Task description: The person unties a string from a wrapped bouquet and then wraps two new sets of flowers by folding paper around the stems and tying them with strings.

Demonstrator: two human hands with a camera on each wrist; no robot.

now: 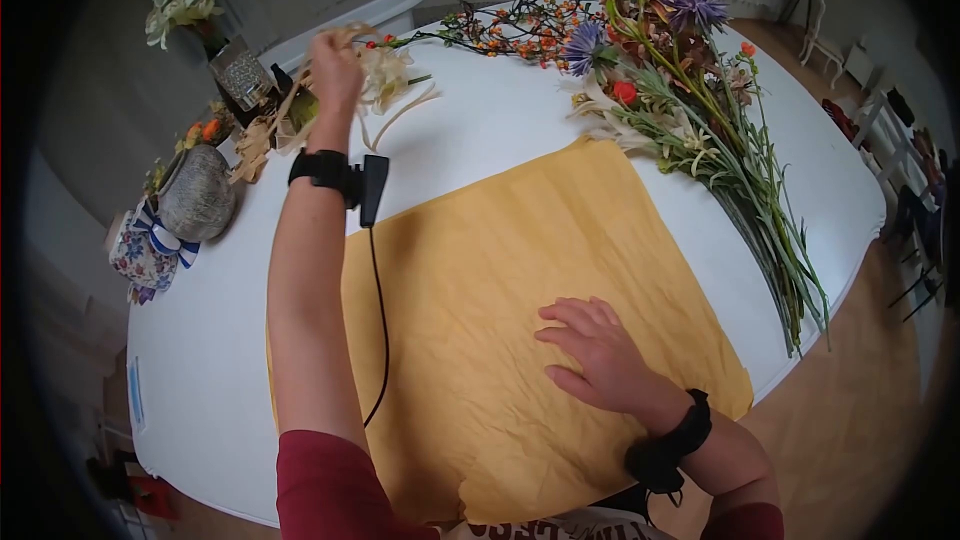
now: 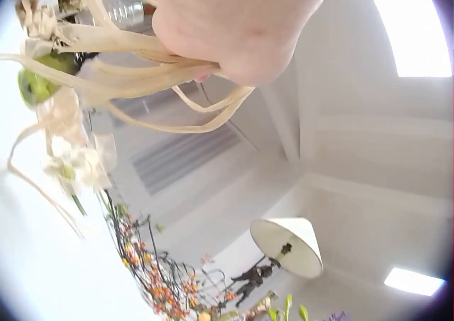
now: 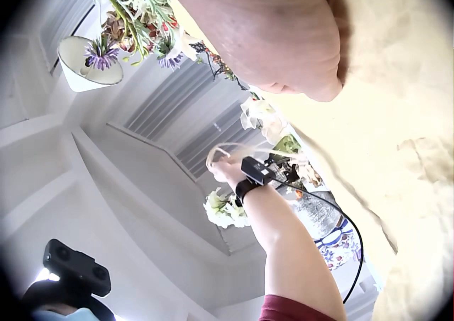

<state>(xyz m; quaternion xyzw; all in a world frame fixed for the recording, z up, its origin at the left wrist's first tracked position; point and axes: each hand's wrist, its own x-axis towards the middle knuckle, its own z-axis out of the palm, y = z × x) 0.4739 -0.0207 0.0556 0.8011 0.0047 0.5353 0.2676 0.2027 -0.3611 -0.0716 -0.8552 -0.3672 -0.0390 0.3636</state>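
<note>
My left hand (image 1: 338,78) is raised over the far left of the table and grips a bunch of pale raffia-like strips (image 2: 135,85), whose loose ends trail down. Just beyond it lies a cream artificial flower (image 1: 385,80). A sheet of yellow wrapping paper (image 1: 500,250), creased near my body, covers the middle of the table. Over its right part is my right hand (image 1: 600,355), palm down with fingers loosely bent and holding nothing.
Long-stemmed flowers (image 1: 695,10) lie along the right side, beside berry branches (image 1: 530,35) at the back. At left stand a grey stone-like vase (image 1: 197,192), a floral pot (image 1: 140,250) and a glittery vase (image 1: 240,75) with white flowers. A black cable (image 1: 384,320) hangs from my left wrist.
</note>
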